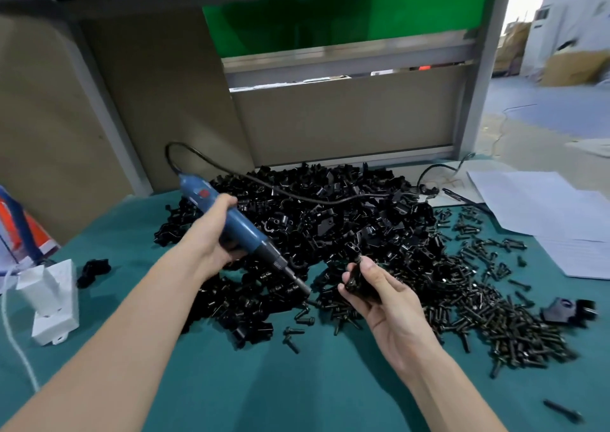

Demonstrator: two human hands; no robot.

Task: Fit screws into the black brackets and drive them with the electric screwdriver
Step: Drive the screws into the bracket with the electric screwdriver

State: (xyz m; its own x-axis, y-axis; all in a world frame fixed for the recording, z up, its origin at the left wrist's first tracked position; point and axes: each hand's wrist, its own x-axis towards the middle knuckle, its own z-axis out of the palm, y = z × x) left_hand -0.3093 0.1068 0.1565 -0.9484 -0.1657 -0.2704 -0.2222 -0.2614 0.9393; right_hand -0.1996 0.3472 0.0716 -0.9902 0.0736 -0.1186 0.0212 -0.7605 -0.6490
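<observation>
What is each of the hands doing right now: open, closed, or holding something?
Left hand: gripping the blue screwdriver.
Right hand: holding a black bracket in its fingers.

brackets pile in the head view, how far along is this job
Done: little to show; only a black piece set apart at left might be finished, too blurred to tell. In hand: the right hand holds one bracket, the left hand grips the electric screwdriver, its tip not on it. Left: the big bracket pile and the loose screws.
</observation>
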